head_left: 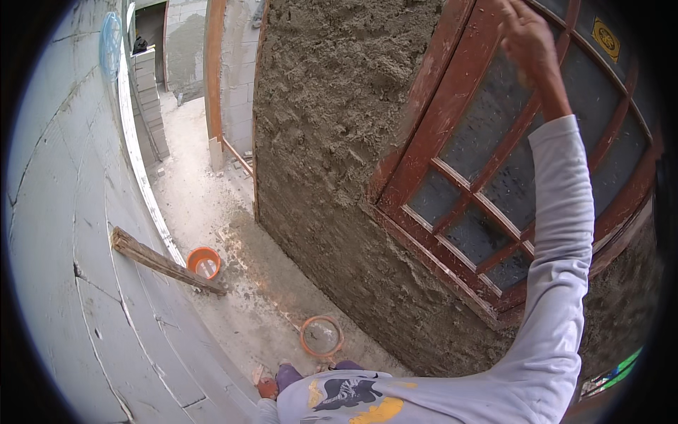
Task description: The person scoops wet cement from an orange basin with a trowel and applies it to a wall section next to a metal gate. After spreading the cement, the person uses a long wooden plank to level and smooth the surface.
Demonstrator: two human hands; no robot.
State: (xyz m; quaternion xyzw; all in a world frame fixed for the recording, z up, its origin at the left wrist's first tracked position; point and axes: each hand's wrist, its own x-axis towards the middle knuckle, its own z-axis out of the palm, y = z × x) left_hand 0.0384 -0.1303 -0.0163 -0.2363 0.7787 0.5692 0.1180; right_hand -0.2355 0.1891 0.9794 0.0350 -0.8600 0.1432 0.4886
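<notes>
- Window (pixel 498 184), red-framed, set in the rough grey wall (pixel 339 127); right hand (pixel 528 35) up in front of it, fingers bent, whether gripping anything can't be told!
- Left hand (pixel 268 388) down low, beside a purple trouser leg (pixel 288 377), grip unclear.
- Orange-rimmed tub (pixel 302 338) near the body.
- Farther off, an orange bucket (pixel 195 256) beside a wooden plank (pixel 166 263).

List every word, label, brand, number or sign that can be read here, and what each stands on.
None can be read.
Yellow, four-sided sticker with a dark round mark, on the reddish-brown framed, glass-paned window: lettering too small.
Dark-and-yellow print, on the pale grey long-sleeved shirt: no legible words.
Shiny green strip, at lower right: too blurred.
</notes>
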